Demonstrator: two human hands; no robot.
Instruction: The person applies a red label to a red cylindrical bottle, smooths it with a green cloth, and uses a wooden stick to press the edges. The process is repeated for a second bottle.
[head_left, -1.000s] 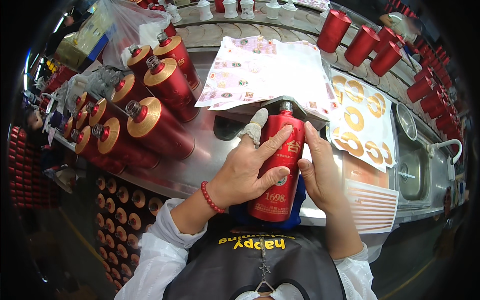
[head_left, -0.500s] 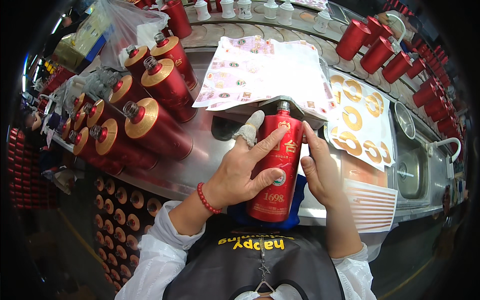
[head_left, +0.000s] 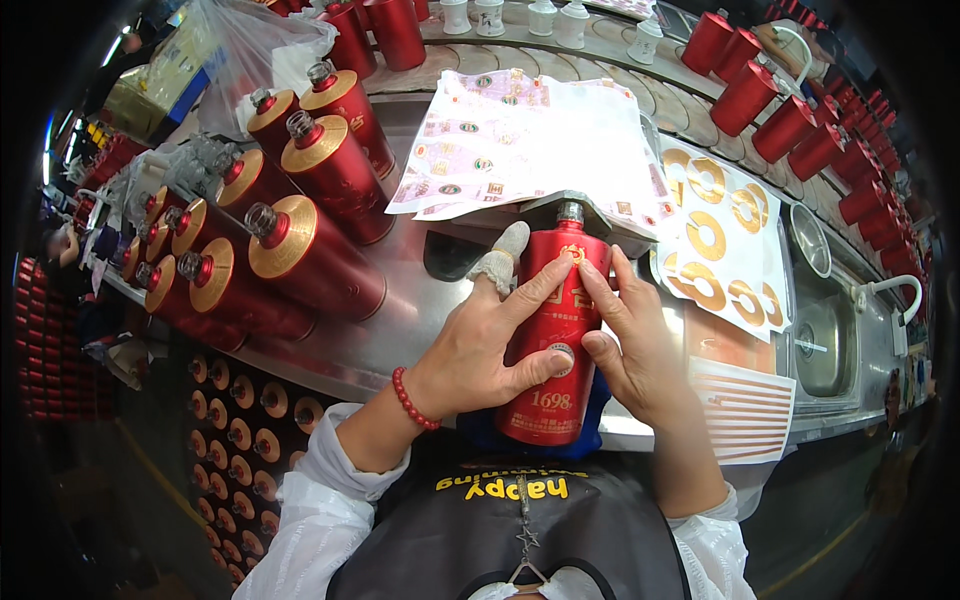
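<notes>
A red bottle (head_left: pixel 548 395) with gold print and a clear glass neck leans back between my hands, its neck against a small metal stand (head_left: pixel 612 222). My left hand (head_left: pixel 480 345) holds its left side, with the index finger near the gold emblem at the top and the thumb on the front. A grey fabric cover (head_left: pixel 503 258) sits on one finger of that hand. My right hand (head_left: pixel 640 355) grips the right side, its index fingertip beside the emblem and close to the left one. Its thumb lies on the front.
Several red bottles with gold shoulders (head_left: pixel 320 255) stand at the left. Printed label sheets (head_left: pixel 530 140) lie ahead, and a sheet of gold rings (head_left: pixel 706 238) and a striped sheet (head_left: pixel 745 410) lie right. Beyond runs a curved conveyor (head_left: pixel 690 125); a sink (head_left: pixel 825 345) is at far right.
My right index finger has moved from the bottle's right edge onto its front, next to the emblem. The left hand stays nearly still. Bottles on the conveyor have shifted along.
</notes>
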